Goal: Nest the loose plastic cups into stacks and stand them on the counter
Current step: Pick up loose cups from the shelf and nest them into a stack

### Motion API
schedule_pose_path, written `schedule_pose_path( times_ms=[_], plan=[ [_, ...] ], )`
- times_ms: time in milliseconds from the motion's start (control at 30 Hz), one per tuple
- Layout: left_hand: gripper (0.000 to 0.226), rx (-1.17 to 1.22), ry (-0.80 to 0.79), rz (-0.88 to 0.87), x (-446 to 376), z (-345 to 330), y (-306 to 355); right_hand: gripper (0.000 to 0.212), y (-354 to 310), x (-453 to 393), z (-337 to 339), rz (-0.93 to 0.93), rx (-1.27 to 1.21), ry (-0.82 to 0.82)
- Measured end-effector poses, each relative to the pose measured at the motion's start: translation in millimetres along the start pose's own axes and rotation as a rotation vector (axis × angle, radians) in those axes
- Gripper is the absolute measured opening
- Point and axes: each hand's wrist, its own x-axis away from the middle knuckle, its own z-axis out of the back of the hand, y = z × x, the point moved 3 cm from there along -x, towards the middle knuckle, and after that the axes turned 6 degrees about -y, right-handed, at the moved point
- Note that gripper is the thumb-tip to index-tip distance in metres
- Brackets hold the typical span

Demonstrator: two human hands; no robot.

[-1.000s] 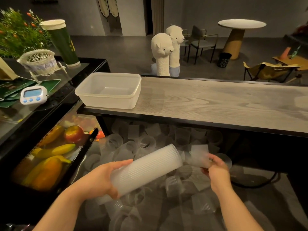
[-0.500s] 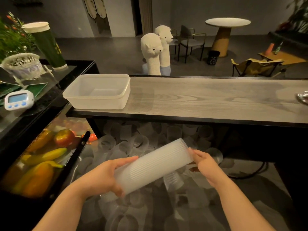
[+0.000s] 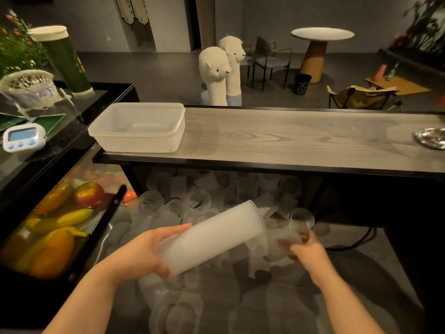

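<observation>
My left hand grips a long stack of nested translucent ribbed cups, held tilted with its open end up and to the right. Just right of that end, my right hand holds a single clear loose cup, lying blurred near the stack's mouth. Several more loose cups lie scattered on the low surface under the wooden counter.
An empty clear plastic tub stands at the counter's left end and a metal dish at its right edge. A black tray of fruit sits at the left, with a white timer above it. A black cable runs at the right.
My right hand left the stack's open end, dropped down to the right and now holds a loose cup. The stack in my left hand stayed roughly in place.
</observation>
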Motion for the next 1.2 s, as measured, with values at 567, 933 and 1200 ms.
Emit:
schedule_pose_path(
  times_ms=[567,933,1200],
  plan=[
    [0.097,0.056,0.008,-0.054,18,8,8,0.051,-146,52,-75,0.321,0.185,-0.629],
    [0.100,0.065,0.163,0.048,27,20,-24,0.052,14,-48,-71,-0.269,0.167,0.096],
    [0.098,0.092,0.108,0.071,29,15,-42,0.032,-74,-12,-61,0.216,-0.342,0.038]
  ],
)
